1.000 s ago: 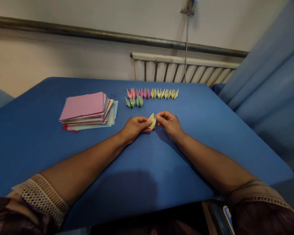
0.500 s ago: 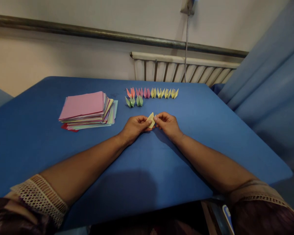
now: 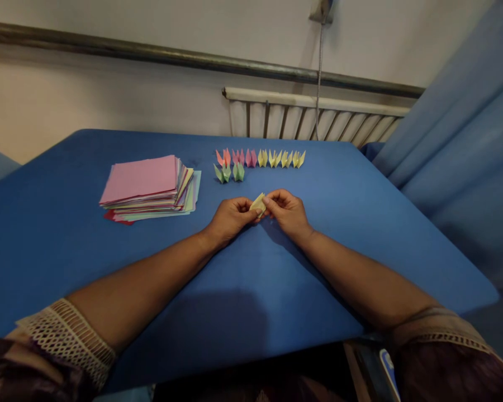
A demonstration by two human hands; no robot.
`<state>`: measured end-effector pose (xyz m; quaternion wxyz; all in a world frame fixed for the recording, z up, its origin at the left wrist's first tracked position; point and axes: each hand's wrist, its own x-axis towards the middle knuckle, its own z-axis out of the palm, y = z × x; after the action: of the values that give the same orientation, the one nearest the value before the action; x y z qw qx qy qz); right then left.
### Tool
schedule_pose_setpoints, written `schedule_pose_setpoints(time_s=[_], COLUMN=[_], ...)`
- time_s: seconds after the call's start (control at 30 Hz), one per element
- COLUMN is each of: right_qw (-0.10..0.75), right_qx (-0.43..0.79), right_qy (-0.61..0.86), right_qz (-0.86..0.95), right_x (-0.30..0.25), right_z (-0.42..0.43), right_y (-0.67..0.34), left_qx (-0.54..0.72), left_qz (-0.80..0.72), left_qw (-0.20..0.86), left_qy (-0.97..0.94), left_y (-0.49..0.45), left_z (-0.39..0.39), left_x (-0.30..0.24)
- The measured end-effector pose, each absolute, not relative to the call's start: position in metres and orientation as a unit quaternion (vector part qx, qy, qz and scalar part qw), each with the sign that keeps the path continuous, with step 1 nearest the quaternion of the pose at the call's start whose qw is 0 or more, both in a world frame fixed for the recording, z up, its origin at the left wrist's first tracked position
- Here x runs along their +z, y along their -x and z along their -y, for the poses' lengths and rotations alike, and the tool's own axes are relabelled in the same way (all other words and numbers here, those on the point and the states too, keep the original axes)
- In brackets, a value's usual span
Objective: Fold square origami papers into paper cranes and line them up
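A small folded piece of pale yellow paper [image 3: 258, 205] is held between my two hands, above the middle of the table. My left hand [image 3: 231, 219] pinches its left side, thumb on top. On the right side, my right hand [image 3: 288, 213] grips the same paper between thumb and fingers, which hide part of it. Beyond my hands stand several folded paper cranes: yellow ones [image 3: 275, 159] and pink ones [image 3: 251, 158] in the back row, with two green ones [image 3: 238, 172] in front at the left.
A thick stack of coloured paper [image 3: 142, 181], pink sheet on top, lies on the blue table [image 3: 360, 234] left of the cranes. Behind the table are a radiator [image 3: 293, 114] and a wall pipe [image 3: 171, 58]. A blue curtain [image 3: 465, 123] hangs at the right.
The yellow paper has tilted slightly to the right between my fingers. My right thumb has shifted a little up along its edge; both hands keep their grip.
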<state>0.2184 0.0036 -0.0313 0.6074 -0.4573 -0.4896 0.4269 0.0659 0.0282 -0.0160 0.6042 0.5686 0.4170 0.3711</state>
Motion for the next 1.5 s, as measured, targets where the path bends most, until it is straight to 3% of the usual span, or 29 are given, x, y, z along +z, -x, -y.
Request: schedule_pose_setpoints(time_s=[0.2,0.7,0.9,1.03,1.3,1.5], right_qw=[0.616,0.621,0.551,0.531,0.52,0.507], right_qx=[0.403,0.426,0.485,0.504,0.402,0.593], right_qy=[0.465,0.475,0.484,0.466,0.476,0.383], right_qz=[0.492,0.455,0.477,0.497,0.585,0.495], right_x=[-0.029,-0.025,-0.028,-0.032,-0.032,-0.031], right_z=[-0.004,-0.002,0.001,0.0,0.005,0.005], right_y=[-0.222,-0.217,-0.206,-0.204,-0.213,-0.206], left_qx=[0.337,0.361,0.443,0.436,0.412,0.445], left_qz=[-0.409,-0.43,-0.426,-0.398,-0.367,-0.391], left_qw=[0.645,0.632,0.588,0.633,0.697,0.65], left_qy=[-0.55,-0.534,-0.526,-0.501,-0.457,-0.475], left_y=[-0.067,-0.065,-0.063,-0.062,-0.063,-0.064], left_z=[-0.026,-0.027,-0.023,-0.022,-0.018,-0.013], left_x=[-0.014,-0.01,-0.008,-0.01,-0.005,-0.003])
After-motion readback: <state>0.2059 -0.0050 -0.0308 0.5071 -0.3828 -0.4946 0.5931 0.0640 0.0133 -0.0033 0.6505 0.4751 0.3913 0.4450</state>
